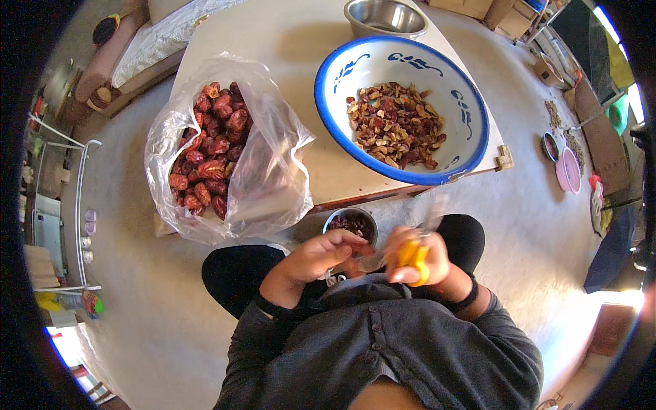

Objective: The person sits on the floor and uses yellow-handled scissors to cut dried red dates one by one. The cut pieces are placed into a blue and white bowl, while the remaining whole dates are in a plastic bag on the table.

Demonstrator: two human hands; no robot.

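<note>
My right hand (pixel 428 256) grips a pair of scissors by the yellow handles (pixel 410 256); the blades are blurred and point away from me. Beside it, my left hand (pixel 325 256) is held with its fingers curled. Blur at its fingertips hides whether anything small is between them. Below and just beyond both hands stands a small metal bowl (pixel 353 225) with dark reddish bits inside. On the table (pixel 287 102), a clear plastic bag (pixel 277 169) lies open, full of dried red dates (pixel 218 146). Right of it, a blue-rimmed white enamel basin (pixel 338 118) holds cut date pieces (pixel 397 125).
A stainless steel bowl (pixel 387 20) stands behind the basin on the table. At right on the floor are a pink basin (pixel 568 171) and a small dark bowl (pixel 550 147). A white metal rack (pixel 82 205) stands at left, a sofa (pixel 148 56) at the back left.
</note>
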